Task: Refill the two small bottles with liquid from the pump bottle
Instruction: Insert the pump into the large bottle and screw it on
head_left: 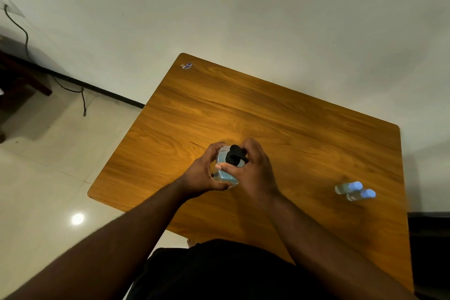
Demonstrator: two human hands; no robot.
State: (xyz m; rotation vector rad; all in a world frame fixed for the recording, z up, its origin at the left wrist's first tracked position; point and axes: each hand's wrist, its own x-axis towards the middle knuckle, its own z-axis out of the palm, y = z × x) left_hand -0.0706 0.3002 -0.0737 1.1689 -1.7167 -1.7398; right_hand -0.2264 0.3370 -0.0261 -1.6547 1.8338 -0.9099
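Near the middle of the wooden counter [280, 114], the pump bottle [225, 173] is standing between both hands, its bluish body showing below the black pump head [235, 154]. Left hand [203, 173] is wrapping around the bottle's left side, its grip closing on the body and steadying it. Right hand [253, 169] is reaching over from the right, its grip closing around the black pump head and collar, thumb lying across the front of the bottle; judging by that hold, the person is probably unscrewing or unlocking the pump, though which of the two is unclear. Two small bottles [354, 191] are sitting side by side, touching, well apart from the pump bottle toward the counter's right side, both wearing pale blue caps. Caps being on, no refilling appears underway; the task is looking barely begun, with opening, filling and recapping of both small bottles left. Fill level in the small bottles is hard to read, being small and blurred. Spout direction is partly covered by the right fingers. Bottle's base and label are hiding behind the left palm.
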